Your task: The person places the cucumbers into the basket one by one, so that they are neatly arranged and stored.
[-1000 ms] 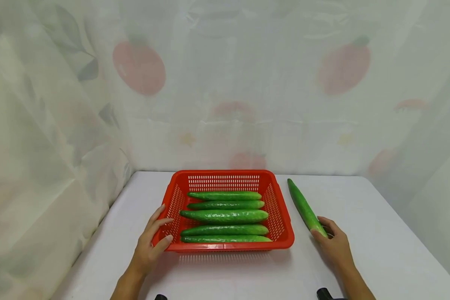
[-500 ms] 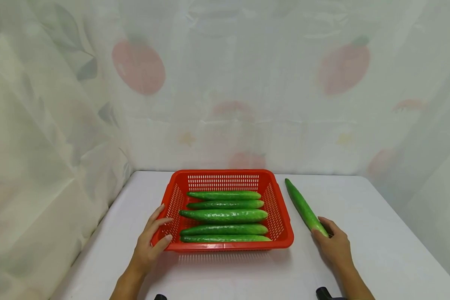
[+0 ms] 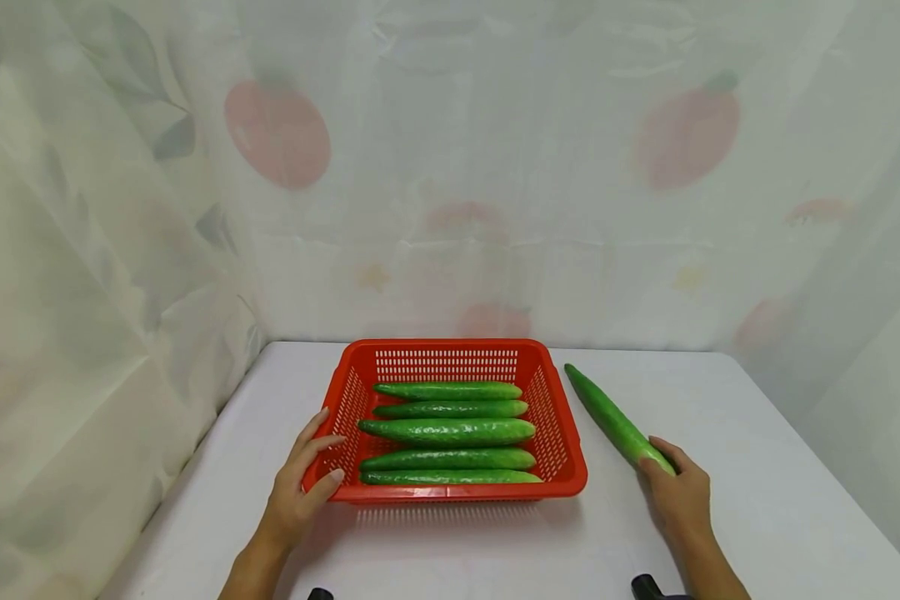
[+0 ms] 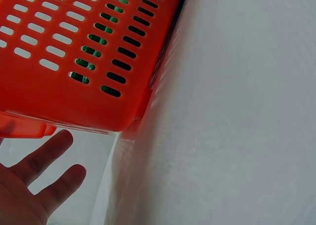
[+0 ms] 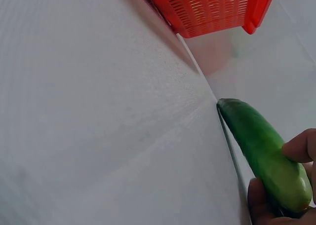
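Note:
Five-sided views aside, a red plastic basket (image 3: 450, 493) holds several green cucumbers (image 3: 447, 432) lying crosswise in a row. My left hand (image 3: 298, 487) rests at its left front corner, with spread, mostly straight fingers over the rim. Two of those fingers (image 4: 47, 156) extend just beyond the rim in the left wrist view. To the right of the basket, my right hand (image 3: 677, 492) holds another cucumber (image 3: 615, 421) by its paler near end, thumb on one side and fingers on the other. Its dark tip points toward the basket's far right corner. Whether it touches the table cannot be told.
A white-covered table (image 3: 450, 550) lies under everything. Behind it hangs a pale curtain (image 3: 450, 275) with fruit prints, and another sheet (image 3: 120, 333) runs along the left side. Small black objects (image 3: 648, 586) show near both wrists at the bottom edge.
The held cucumber has tilted further, its tip shifting left toward the basket and its near end swinging right with my right hand. My left hand and the basket have hardly moved.

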The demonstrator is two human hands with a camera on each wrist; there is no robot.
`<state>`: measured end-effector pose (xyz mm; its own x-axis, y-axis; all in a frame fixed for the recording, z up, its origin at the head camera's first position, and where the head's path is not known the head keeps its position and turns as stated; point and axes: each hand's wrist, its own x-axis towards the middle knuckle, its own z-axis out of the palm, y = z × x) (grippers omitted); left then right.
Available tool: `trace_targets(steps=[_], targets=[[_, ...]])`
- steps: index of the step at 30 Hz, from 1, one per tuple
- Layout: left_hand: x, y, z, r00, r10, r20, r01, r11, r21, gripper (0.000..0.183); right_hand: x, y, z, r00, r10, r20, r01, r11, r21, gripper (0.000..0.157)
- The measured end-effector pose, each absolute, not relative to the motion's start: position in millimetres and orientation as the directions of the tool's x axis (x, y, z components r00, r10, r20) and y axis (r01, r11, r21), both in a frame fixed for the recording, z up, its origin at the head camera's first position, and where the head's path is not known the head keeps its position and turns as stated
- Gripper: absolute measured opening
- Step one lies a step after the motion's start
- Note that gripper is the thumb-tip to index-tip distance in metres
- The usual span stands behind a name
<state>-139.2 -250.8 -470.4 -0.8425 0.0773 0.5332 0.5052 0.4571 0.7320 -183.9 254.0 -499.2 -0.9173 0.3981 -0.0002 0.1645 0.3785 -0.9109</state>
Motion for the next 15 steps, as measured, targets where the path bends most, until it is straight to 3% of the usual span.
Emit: trace_targets(steps=[6, 15], targets=[[-139.6, -252.1, -471.8, -0.845, 0.079, 0.529, 0.502, 0.458, 0.734, 0.035, -184.8, 254.8, -500.3, -0.896, 0.443, -0.026, 0.168, 0.284, -0.944, 0.045], [-139.4, -251.5, -470.9, -0.839, 0.079, 0.538, 0.511, 0.455, 0.729, 0.035, -186.2, 253.9, -486.7, -0.858, 0.506, -0.086, 0.037, -0.107, -0.994, 0.046]])
